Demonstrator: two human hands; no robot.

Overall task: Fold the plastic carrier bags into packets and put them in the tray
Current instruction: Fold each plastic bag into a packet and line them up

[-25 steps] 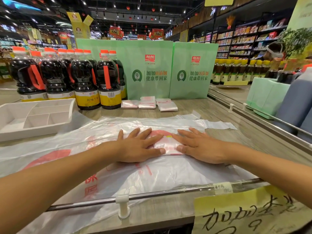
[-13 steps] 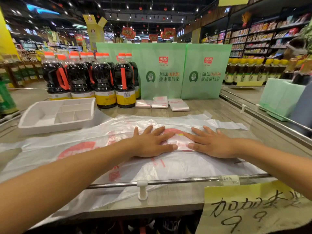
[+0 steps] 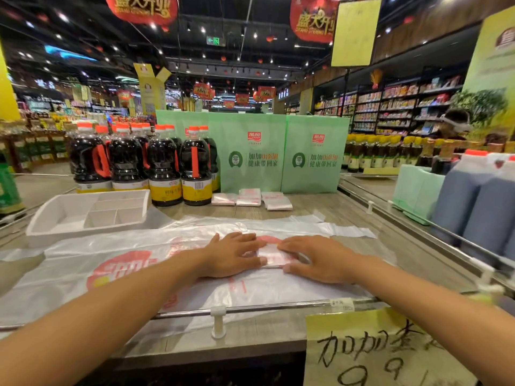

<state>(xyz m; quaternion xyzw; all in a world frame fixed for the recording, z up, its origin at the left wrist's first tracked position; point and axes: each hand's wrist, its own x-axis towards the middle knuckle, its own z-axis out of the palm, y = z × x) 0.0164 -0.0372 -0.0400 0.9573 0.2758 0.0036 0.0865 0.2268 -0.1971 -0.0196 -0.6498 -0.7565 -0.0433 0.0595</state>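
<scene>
- Across the middle of the frame, on the counter [image 3: 320, 207], we have a carrier bag [image 3: 145, 263] spread flat, its long axis running left to right, handles [image 3: 328, 227] pointing to the right of the frame.
- Our left hand [image 3: 232, 256] and right hand [image 3: 317, 260] lie palm down, fingers spread, side by side; both press one small folded part of the bag [image 3: 271, 254] between them rather than gripping it.
- That folded part sits at centre frame, directly under our fingertips, equally near to either hand.
- Most of the loose plastic trails toward the lower left, so we judge the left hand nearer to what remains to fold.
- At mid-left stands the white tray [image 3: 69, 218], well apart from our hands, nearer the left one, with nothing visible in it.
- Beyond, near the bottles [image 3: 164, 168], lie three finished packets [image 3: 249, 198] on the counter, not in the tray.
</scene>
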